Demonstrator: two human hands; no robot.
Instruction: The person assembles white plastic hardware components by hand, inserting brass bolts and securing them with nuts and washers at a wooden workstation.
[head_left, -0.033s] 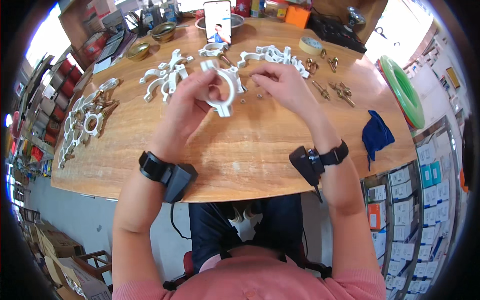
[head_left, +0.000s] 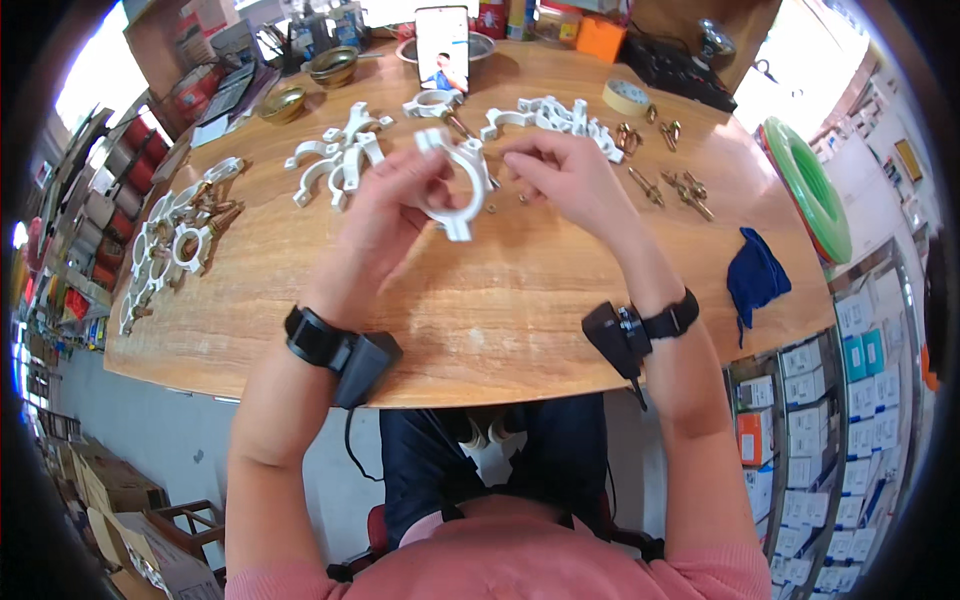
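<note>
My left hand (head_left: 394,192) is closed on a white ring-shaped pipe clamp (head_left: 474,190), held above the table with its ring tilted upright. Opposite it, my right hand (head_left: 562,172) has thumb and forefinger drawn together in a pinch. Whatever may be between those fingertips is too small to make out. Beyond the held clamp lies a brass-coloured bolt (head_left: 455,122), partly hidden by it. A small nut (head_left: 491,209) rests on the wood between my hands. White clamp halves (head_left: 345,160) lie loosely piled past my left hand, and more clamp pieces (head_left: 562,116) lie beyond my right.
At the left, several clamps with bolts (head_left: 190,246) form a group. Loose bolts (head_left: 688,190) and a tape roll (head_left: 625,97) lie on the right, with a blue cloth pouch (head_left: 757,274) nearer. A phone (head_left: 442,52) stands upright at the back. Brass bowls (head_left: 282,103) sit far left.
The held clamp and my left hand have shifted slightly right and nearer to me. The whole view has moved a little too. My right hand keeps its pinch.
</note>
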